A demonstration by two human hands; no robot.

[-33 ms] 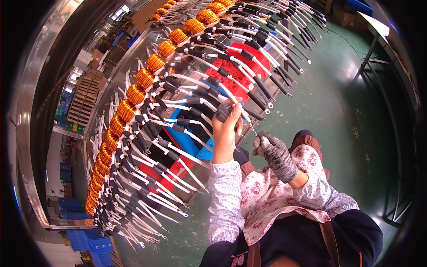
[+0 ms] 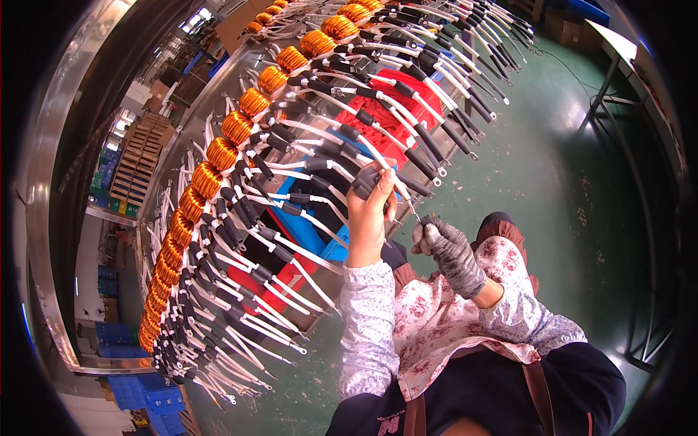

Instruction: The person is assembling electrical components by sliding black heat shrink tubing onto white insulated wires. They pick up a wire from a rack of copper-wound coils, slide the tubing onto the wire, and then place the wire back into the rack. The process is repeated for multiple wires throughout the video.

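A long curved rack carries a row of orange copper coils (image 2: 218, 149), each with white-sleeved lead wires (image 2: 291, 251) ending in black sleeves and metal lugs that stick out toward me. My bare left hand (image 2: 367, 211) is raised to the rack and closed around one lead wire (image 2: 398, 187) near its black sleeve. My right hand (image 2: 451, 251), in a grey knit glove, sits just right of it, its fingers pinched at that same wire's free tip. Whether the glove also holds a small tool, I cannot tell.
Red crates (image 2: 396, 109) and blue crates (image 2: 305, 225) lie under the leads. Green floor (image 2: 552, 167) spreads to the right, with a metal table frame (image 2: 618, 94) at the far right. Wooden pallets (image 2: 134, 163) and blue bins (image 2: 145, 396) stand beyond the rack on the left.
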